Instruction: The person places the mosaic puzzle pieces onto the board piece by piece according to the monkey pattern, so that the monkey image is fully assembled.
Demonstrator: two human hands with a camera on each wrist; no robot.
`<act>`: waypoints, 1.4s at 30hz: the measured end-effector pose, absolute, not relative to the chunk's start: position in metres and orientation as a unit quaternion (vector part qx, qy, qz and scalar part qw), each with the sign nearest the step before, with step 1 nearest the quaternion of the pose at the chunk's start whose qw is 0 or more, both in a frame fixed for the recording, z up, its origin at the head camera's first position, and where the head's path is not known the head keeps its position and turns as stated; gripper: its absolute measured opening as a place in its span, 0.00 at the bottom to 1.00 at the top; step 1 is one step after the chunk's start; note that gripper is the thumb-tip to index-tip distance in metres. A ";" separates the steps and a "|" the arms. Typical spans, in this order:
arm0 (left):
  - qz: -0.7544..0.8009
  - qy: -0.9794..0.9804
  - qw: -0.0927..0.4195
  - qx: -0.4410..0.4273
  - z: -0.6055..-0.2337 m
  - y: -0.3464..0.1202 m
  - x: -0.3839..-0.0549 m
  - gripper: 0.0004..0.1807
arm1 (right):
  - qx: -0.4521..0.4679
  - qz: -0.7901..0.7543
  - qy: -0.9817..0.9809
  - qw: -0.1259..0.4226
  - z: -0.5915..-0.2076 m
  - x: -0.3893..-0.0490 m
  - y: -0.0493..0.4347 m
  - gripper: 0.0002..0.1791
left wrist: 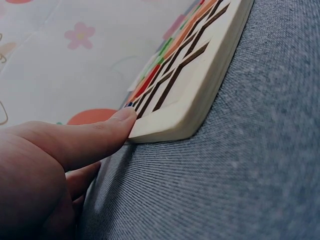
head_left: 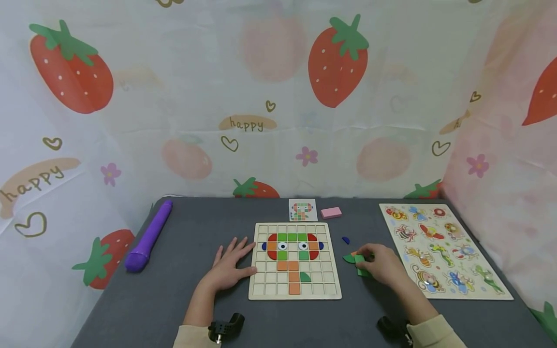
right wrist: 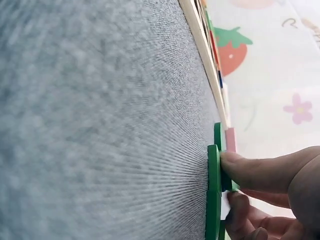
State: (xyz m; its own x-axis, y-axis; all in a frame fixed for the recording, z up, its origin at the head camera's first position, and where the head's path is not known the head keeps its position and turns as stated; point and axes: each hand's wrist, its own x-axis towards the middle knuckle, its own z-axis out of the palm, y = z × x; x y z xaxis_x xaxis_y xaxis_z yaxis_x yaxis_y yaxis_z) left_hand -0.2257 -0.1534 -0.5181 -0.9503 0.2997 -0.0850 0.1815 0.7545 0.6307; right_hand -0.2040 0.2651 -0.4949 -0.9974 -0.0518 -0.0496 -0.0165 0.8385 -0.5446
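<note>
Head view, left hand: I see the left hand (head_left: 228,273) spread, its thumb and forefinger reaching the left edge of the grid board, the rest of its fingers on the dark table (head_left: 209,212).
Right hand: the right hand (head_left: 383,263), beside the grid board, pinches a green piece (head_left: 359,259) between thumb and fingers, just above the table.
Grid board: the grid board (head_left: 319,279) lies flat between the two hands, bearing red curved corners, green squares, two eye tiles (head_left: 282,246), a blue half-round at each side, orange squares (head_left: 294,277) running down the middle and one green quarter-round (head_left: 305,277).
Loose pieces: a green wedge (head_left: 349,259) lies by the right fingertips, a blue chip (head_left: 345,239) a little beyond.
Behind the board: a pattern card (head_left: 303,210), with a pink block (head_left: 331,212) to its right.
Table sides: a purple microphone (head_left: 150,234) lies far left; an insect picture board (head_left: 444,249) lies on the right.
Backdrop: strawberry-printed cloth (head_left: 196,96).
</note>
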 end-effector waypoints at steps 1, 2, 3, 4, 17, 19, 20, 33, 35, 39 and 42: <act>0.325 0.932 0.091 0.129 -0.518 -0.154 -0.226 0.41 | -0.018 -0.283 0.959 0.031 -0.494 -0.204 0.265 0.14; 0.326 0.932 0.091 0.129 -0.518 -0.154 -0.226 0.41 | -0.018 -0.281 0.959 0.029 -0.493 -0.204 0.265 0.13; 0.326 0.932 0.091 0.129 -0.518 -0.154 -0.226 0.41 | -0.019 -0.279 0.960 0.026 -0.492 -0.204 0.265 0.12; 0.325 0.932 0.091 0.129 -0.519 -0.154 -0.226 0.41 | -0.019 -0.278 0.960 0.023 -0.491 -0.203 0.264 0.11; 0.327 0.931 0.091 0.134 -0.517 -0.154 -0.226 0.41 | -0.040 -0.312 0.949 0.003 -0.472 -0.194 0.238 0.08; 0.329 0.930 0.089 0.137 -0.516 -0.155 -0.225 0.41 | -0.037 -0.318 0.947 0.003 -0.470 -0.195 0.232 0.09; 0.330 0.929 0.087 0.139 -0.516 -0.155 -0.225 0.41 | -0.035 -0.321 0.946 0.004 -0.469 -0.195 0.229 0.09; 0.327 0.930 0.088 0.141 -0.517 -0.154 -0.226 0.41 | -0.057 -0.355 0.933 0.015 -0.473 -0.190 0.183 0.05; 0.327 0.930 0.089 0.142 -0.518 -0.155 -0.226 0.41 | -0.071 -0.357 0.931 0.013 -0.475 -0.189 0.175 0.04; 0.329 0.929 0.088 0.144 -0.519 -0.156 -0.227 0.41 | -0.103 -0.360 0.927 0.019 -0.479 -0.188 0.160 0.02; 0.328 0.929 0.088 0.143 -0.520 -0.157 -0.227 0.41 | -0.125 -0.360 0.924 0.028 -0.480 -0.188 0.151 0.02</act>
